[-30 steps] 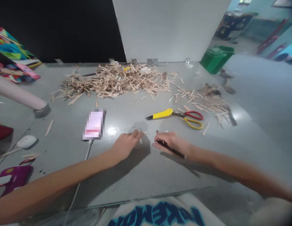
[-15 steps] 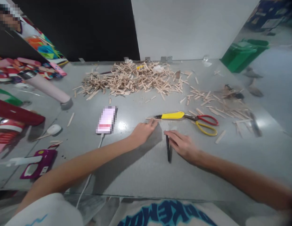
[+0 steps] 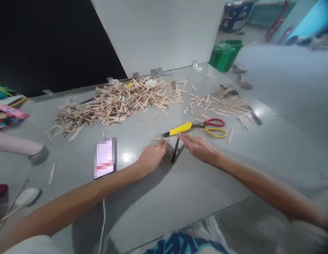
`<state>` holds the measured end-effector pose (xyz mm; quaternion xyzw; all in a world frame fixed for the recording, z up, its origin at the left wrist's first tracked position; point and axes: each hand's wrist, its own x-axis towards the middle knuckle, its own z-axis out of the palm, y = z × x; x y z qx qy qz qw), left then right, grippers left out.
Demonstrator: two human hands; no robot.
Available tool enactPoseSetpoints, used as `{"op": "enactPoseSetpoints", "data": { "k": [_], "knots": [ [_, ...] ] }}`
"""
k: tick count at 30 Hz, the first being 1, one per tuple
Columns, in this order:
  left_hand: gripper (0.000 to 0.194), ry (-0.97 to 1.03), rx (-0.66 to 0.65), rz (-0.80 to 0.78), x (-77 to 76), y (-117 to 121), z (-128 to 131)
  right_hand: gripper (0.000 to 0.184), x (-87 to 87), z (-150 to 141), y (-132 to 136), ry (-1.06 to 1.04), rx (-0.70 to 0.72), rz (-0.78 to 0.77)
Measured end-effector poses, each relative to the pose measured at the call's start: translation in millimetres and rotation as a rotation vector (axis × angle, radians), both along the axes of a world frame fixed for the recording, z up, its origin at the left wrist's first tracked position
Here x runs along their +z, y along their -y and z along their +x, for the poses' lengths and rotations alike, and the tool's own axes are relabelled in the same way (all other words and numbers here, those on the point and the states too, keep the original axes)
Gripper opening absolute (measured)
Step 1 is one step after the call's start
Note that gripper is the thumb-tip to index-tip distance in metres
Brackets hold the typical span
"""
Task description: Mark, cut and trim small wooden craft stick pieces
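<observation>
My left hand [image 3: 152, 157] rests low on the table, its fingers closed down at a short flat wooden stick [image 3: 158, 139]. Just beyond that stick lies a yellow-handled tool [image 3: 181, 129] with a dark tip, its exact kind unclear. Fingertips of my right hand [image 3: 198, 148] are pinched at the upper end of a slim black pen-like stick [image 3: 175, 151], which slants toward me. Scissors [image 3: 209, 127] with one red and one yellow handle loop lie beyond my right hand, touching or overlapping the yellow tool.
A large heap of wooden sticks [image 3: 119, 102] spreads along the back, with more scattered at right [image 3: 222, 106]. A phone [image 3: 105, 157] and its white cable [image 3: 103, 222] lie by my left forearm. A green bin [image 3: 224, 56] stands beyond the table.
The view has turned to the right. My right hand and the black stick have moved forward, closer to the yellow tool. My left hand stays at the wooden stick.
</observation>
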<state>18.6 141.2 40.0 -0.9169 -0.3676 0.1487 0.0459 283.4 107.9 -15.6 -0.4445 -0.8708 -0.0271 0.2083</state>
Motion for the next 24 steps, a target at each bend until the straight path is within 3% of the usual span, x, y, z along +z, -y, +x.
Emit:
{"op": "enactPoseSetpoints", "data": {
  "k": [5, 15, 18, 24],
  "knots": [
    [0.054, 0.026, 0.061, 0.053, -9.6, 12.6, 1.5, 0.053, 2.8, 10.6, -4.1, 0.000, -0.054, 0.053],
    [0.053, 0.146, 0.174, 0.064, -22.7, 54.2, -20.8, 0.050, 20.1, 14.4, -3.7, -0.021, -0.090, -0.022],
    [0.051, 0.184, 0.198, 0.057, -24.2, 50.2, -22.8, 0.045, 24.8, 20.4, -5.0, 0.007, -0.164, -0.032],
    [0.046, 0.169, 0.208, 0.015, -11.4, 22.6, -13.9, 0.040, 29.5, 33.5, -12.7, 0.048, -0.295, -0.068]
  ]
}}
